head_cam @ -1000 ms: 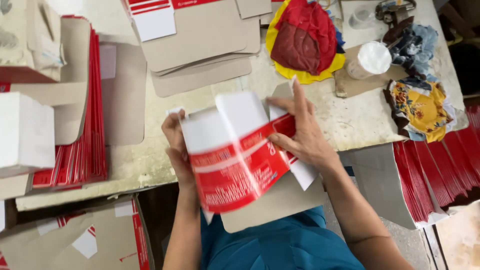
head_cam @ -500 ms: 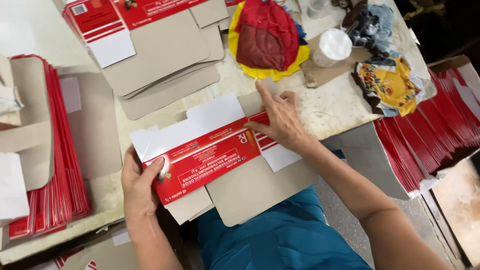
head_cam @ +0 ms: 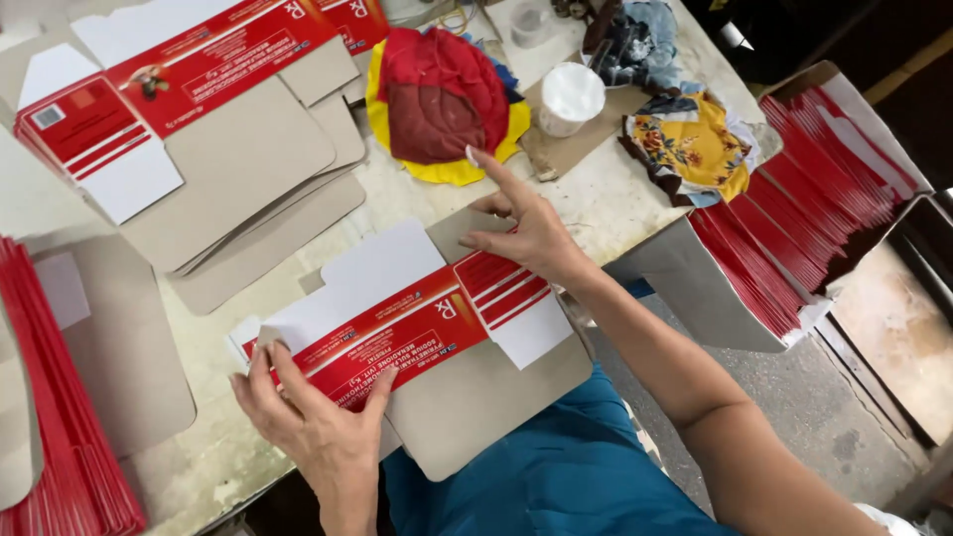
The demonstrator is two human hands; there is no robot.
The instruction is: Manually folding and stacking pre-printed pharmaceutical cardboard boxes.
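A worn, pale worktable (head_cam: 615, 203) with a stained, scuffed top fills most of the frame, running from the lower left to the upper right. At the lower right, a grey, mottled concrete floor (head_cam: 794, 417) is seen below the table edge. A reddish-brown, rusted panel (head_cam: 898, 328) is set at the right edge of the frame. The upper right corner is left in deep shadow, while the tabletop is lit evenly by soft, diffuse light.

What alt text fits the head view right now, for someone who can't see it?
Two bare hands press a flat red-and-white carton blank onto a worn table: left hand at its near end, right hand at its far end. More blanks lie stacked behind.
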